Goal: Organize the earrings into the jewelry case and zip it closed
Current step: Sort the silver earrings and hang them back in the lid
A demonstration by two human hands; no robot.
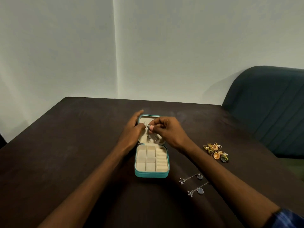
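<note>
While the teal jewelry case (151, 174) is lying open on the dark desk (65, 145), both hands are working over its lid (162, 142). The right hand (169, 132) is pinching a small silver earring (148, 126) between its thumb and curled fingers (152, 128), holding it just over the pale lining of the lid. The left hand (131, 129) is resting on the left side of the lid, its thumb curling onto the lining close beside the earring and its other fingers reaching round the outer edge. More small silver earrings (152, 138) are sitting lower down in the lid, just under the pinched one. The bottom half of the case, nearer the person, is showing its little square pockets (146, 159) and a row of soft rolls (161, 159). Over to the right on the desk, a pile of gold earrings (216, 151) is lying well apart from the case. Nearer the person, two long silver dangly earrings (195, 184) are lying side by side by the right arm.
</note>
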